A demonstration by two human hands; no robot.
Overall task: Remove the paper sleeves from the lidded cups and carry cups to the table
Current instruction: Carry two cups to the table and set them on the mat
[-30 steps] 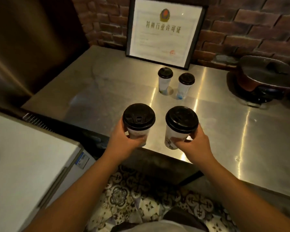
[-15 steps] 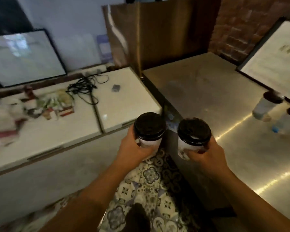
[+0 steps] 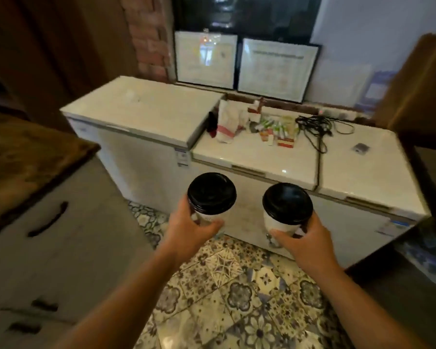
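Standing on the patterned tile floor (image 3: 239, 293), the person has open walking room between a grey cabinet (image 3: 48, 248) on the left and two white chest freezers (image 3: 363, 172) ahead. The left hand (image 3: 189, 230) grips the left cup (image 3: 209, 197) around its body; the right hand (image 3: 305, 238) grips the right cup (image 3: 285, 210) likewise. Both cups are upright, black-lidded, held in the air, apart. Half a second ago the steel surface lay at right; now it is out of view. Black cables (image 3: 315, 129) and small packets (image 3: 275, 129) clutter the freezer lids, below two framed papers (image 3: 272, 69).
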